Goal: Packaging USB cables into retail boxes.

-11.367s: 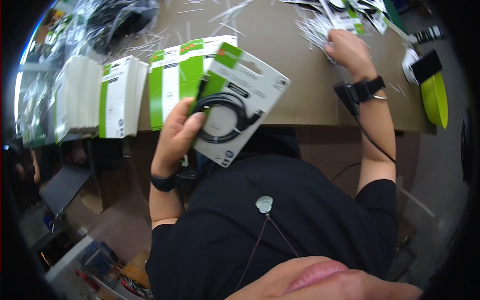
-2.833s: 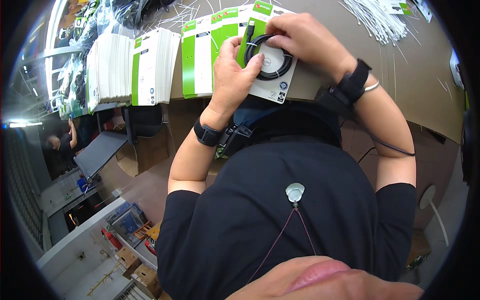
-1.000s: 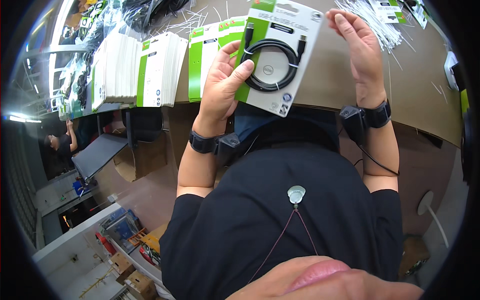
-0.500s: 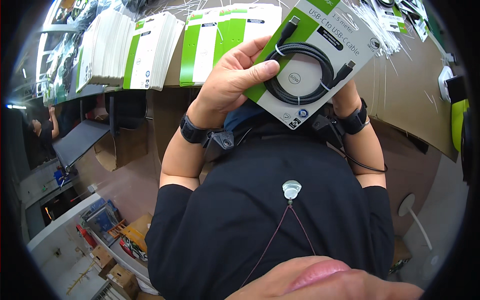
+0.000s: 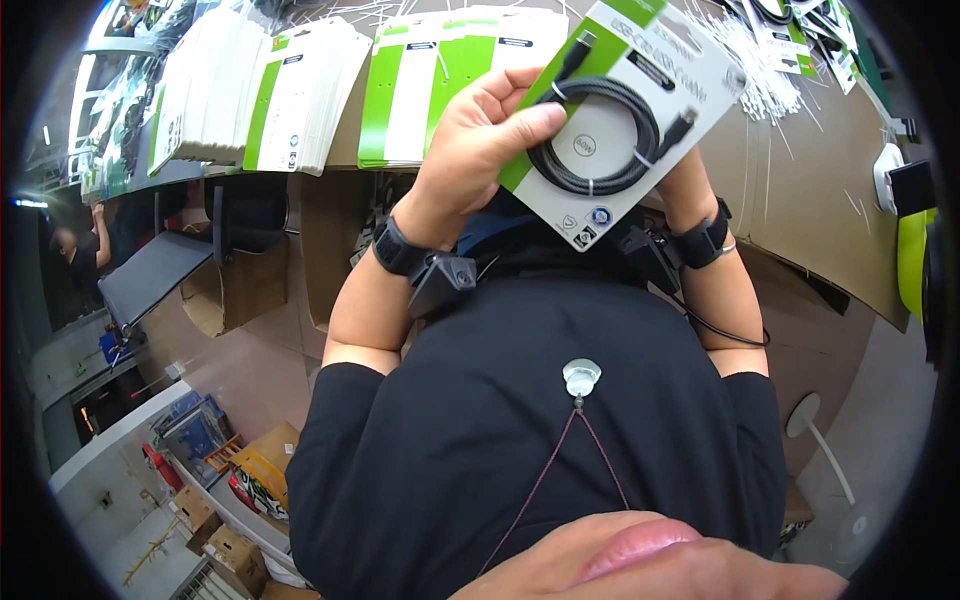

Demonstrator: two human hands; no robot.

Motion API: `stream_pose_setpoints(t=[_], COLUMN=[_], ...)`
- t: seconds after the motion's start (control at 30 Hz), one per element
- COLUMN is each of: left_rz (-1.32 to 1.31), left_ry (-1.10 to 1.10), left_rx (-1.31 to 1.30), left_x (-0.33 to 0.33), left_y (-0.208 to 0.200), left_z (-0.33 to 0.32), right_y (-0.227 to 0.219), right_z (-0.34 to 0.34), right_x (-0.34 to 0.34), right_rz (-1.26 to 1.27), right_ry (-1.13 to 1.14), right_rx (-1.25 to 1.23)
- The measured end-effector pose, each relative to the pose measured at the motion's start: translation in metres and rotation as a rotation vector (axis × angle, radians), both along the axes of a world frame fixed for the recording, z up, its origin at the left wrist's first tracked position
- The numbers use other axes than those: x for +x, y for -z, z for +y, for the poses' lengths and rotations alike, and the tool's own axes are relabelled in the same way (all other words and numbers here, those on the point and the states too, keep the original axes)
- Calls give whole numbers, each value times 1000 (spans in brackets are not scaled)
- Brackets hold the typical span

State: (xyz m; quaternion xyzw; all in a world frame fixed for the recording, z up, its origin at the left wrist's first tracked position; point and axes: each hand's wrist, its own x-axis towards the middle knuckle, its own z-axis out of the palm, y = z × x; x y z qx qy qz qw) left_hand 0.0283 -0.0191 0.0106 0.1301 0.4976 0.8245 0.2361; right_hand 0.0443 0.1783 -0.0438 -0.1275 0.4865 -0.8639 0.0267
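My left hand (image 5: 475, 140) is closed on the left edge of a green and white packaging card (image 5: 610, 130), its thumb pressed on the front. Tied to the card is a coiled black braided cable (image 5: 610, 88), with small pale ties around the coil and both plug ends lying outside the loop. The card is tilted and hangs over the table edge before my chest, slightly blurred. My right hand (image 5: 685, 185) is behind the card's right side, its fingers hidden, so its grip does not show.
Along the table's far left stand stacks of similar cards (image 5: 300, 100) and more fanned cards (image 5: 400, 95). Loose white ties (image 5: 770, 95) lie in a heap at the right, near packed cables (image 5: 785, 45). A chair (image 5: 165, 280) and another person (image 5: 85, 245) are off to the left.
The card has shifted slightly upward and tilted, its print now blurred. My left hand has moved a little up and right with it, still holding the edge.
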Motion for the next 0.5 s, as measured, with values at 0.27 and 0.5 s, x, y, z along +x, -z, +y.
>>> stream_pose_setpoints(t=[0.27,0.5], left_rz=[-527,-636], left_ry=[409,339], left_rx=[686,661], left_x=[-26,-20], left_y=[35,34], left_z=[-9,-5], right_y=[-56,-47], right_z=[2,-3], right_x=[-4,-8], right_rz=[87,212], right_ry=[370,333], right_rx=[359,410])
